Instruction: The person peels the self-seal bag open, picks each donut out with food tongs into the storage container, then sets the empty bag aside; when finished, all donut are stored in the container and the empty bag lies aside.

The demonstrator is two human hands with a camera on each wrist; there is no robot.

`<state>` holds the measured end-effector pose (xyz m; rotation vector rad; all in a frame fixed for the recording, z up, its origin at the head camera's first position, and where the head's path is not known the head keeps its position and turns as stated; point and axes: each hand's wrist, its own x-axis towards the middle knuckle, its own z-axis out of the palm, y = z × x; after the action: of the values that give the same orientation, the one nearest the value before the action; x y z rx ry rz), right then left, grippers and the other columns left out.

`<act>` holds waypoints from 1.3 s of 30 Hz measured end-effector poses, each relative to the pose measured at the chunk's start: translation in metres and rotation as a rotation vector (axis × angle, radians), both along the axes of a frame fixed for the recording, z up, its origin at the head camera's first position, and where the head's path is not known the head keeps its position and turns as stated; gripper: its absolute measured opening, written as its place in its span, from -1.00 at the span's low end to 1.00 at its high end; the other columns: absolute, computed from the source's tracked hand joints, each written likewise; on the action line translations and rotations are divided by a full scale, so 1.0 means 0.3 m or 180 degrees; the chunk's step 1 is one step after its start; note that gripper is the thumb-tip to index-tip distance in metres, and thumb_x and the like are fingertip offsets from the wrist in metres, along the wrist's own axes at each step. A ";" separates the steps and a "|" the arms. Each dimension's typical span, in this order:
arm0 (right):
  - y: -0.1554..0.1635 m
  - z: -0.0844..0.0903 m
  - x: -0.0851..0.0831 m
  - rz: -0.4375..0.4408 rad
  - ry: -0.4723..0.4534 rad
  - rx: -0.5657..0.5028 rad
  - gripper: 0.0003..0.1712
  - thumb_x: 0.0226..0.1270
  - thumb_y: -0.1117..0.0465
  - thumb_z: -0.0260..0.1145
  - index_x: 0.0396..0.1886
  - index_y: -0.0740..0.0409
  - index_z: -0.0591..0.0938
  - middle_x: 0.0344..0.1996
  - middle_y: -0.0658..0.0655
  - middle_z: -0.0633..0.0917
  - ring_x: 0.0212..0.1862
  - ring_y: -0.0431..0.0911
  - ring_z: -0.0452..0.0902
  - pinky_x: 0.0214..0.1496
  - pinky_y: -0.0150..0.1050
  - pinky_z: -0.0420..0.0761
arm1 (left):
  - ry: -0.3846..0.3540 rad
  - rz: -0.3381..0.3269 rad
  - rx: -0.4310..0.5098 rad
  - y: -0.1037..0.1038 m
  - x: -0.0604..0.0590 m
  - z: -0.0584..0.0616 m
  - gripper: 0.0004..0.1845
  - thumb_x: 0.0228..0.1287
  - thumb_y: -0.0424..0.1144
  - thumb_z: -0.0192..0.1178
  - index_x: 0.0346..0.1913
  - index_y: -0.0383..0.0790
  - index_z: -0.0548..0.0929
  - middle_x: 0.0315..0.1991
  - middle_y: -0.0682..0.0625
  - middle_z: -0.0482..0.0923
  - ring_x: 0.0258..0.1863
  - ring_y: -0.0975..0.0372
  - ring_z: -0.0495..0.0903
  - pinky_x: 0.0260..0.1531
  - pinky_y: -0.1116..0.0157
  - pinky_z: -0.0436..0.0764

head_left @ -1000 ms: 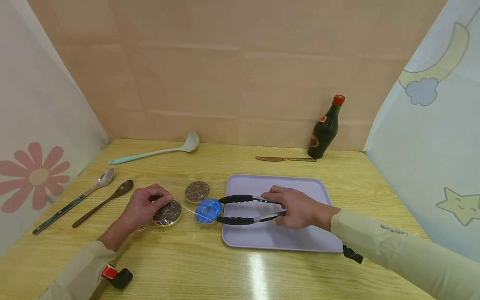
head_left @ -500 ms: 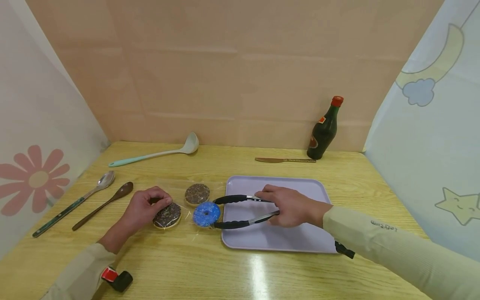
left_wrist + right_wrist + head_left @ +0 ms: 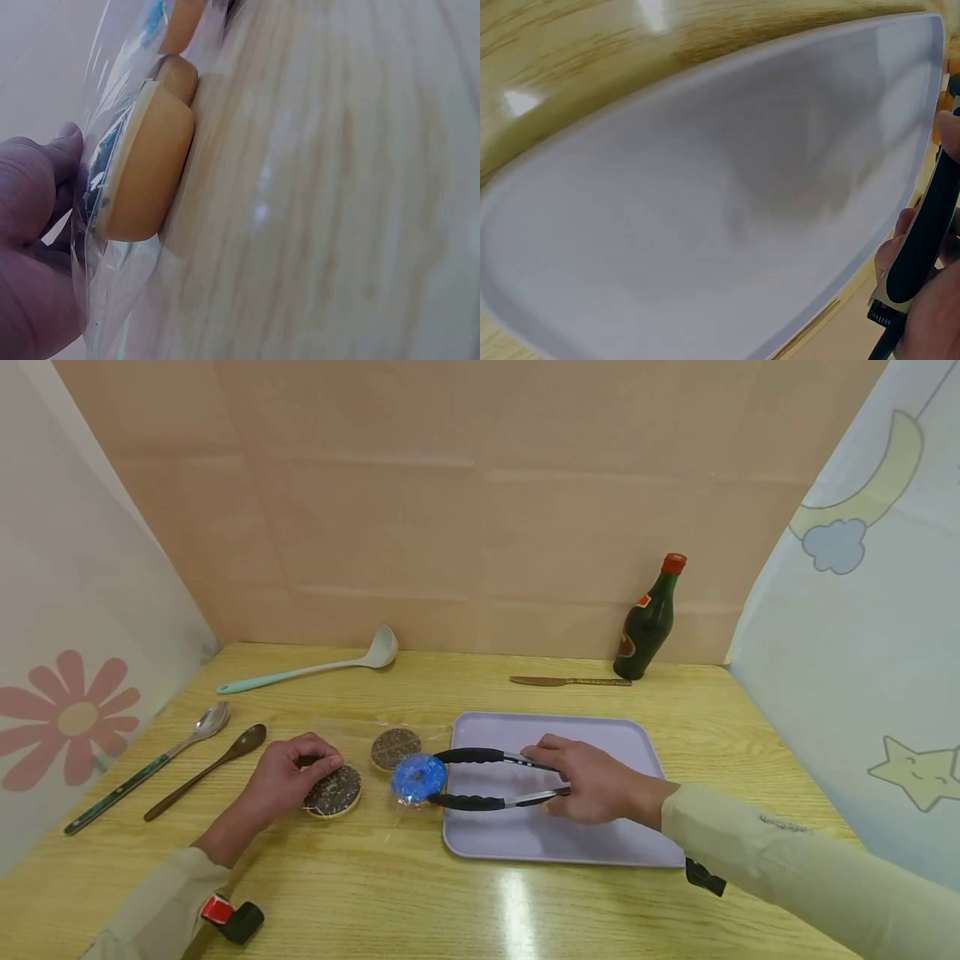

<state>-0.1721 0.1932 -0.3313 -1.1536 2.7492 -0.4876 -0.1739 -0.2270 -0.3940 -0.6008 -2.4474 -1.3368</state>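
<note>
My right hand [image 3: 592,779] grips black-tipped metal tongs [image 3: 487,777] over the lilac tray [image 3: 570,843]. The tong tips clamp a blue-iced doughnut [image 3: 418,777], which stands tilted just left of the tray's edge. My left hand [image 3: 288,770] pinches the clear plastic bag [image 3: 112,195] and rests on a chocolate-topped doughnut [image 3: 333,791] inside it. A second chocolate doughnut [image 3: 395,747] lies behind, partly hidden by the blue one. In the left wrist view the doughnut's tan underside [image 3: 146,172] shows through the plastic. The right wrist view shows the tray's inside [image 3: 705,217] and a black tong handle [image 3: 922,240].
On the wooden table lie a metal spoon [image 3: 150,764] and a brown wooden spoon [image 3: 206,768] at the left, a mint ladle [image 3: 315,667] at the back, a brown knife [image 3: 570,681] and a dark bottle with a red cap [image 3: 651,618] at the back right. Fabric walls enclose both sides.
The tongs have closed on the blue doughnut and tipped it up off the table, drawing it slightly toward the tray. The left hand has stayed on the bag.
</note>
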 end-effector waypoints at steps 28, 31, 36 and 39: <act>0.266 -0.047 0.010 -0.0665 0.0174 -0.0263 -0.30 0.01 0.20 0.45 0.20 0.27 0.49 -0.09 0.07 0.52 -0.37 -0.14 0.42 -0.30 -0.25 0.42 | 0.0068 0.0128 -0.0017 -0.037 0.014 -0.006 -0.95 0.21 -0.43 0.28 -0.38 -0.29 0.71 -0.42 0.06 0.60 -0.41 0.34 0.54 -0.40 0.47 0.49; 0.269 -0.056 0.003 -0.0687 0.0182 -0.0240 -0.29 0.01 0.19 0.46 0.20 0.28 0.48 -0.08 0.07 0.51 -0.38 -0.15 0.41 -0.31 -0.25 0.41 | 0.0086 0.0110 0.0020 -0.037 0.014 -0.008 -0.93 0.19 -0.47 0.28 -0.40 -0.28 0.71 -0.43 0.07 0.60 -0.42 0.34 0.54 -0.42 0.47 0.49; 0.268 -0.069 -0.007 -0.0705 0.0214 -0.0238 -0.28 0.00 0.19 0.46 0.21 0.28 0.48 -0.08 0.06 0.52 -0.37 -0.14 0.40 -0.30 -0.25 0.39 | 0.0091 0.0073 0.0083 -0.034 0.015 -0.004 -0.89 0.18 -0.50 0.28 -0.41 -0.25 0.70 -0.43 0.06 0.60 -0.43 0.33 0.54 -0.43 0.46 0.49; 0.267 -0.074 -0.011 -0.0715 0.0211 -0.0230 -0.28 0.00 0.19 0.47 0.21 0.28 0.48 -0.08 0.06 0.52 -0.35 -0.14 0.39 -0.29 -0.25 0.39 | 0.0077 0.0065 0.0102 -0.034 0.016 -0.001 -0.89 0.18 -0.50 0.27 -0.40 -0.24 0.71 -0.43 0.06 0.60 -0.43 0.33 0.53 -0.43 0.45 0.49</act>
<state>-0.1754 0.2732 -0.3536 -0.8934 2.9583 -0.5877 -0.1690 -0.2370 -0.3944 -0.5795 -2.4018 -1.3504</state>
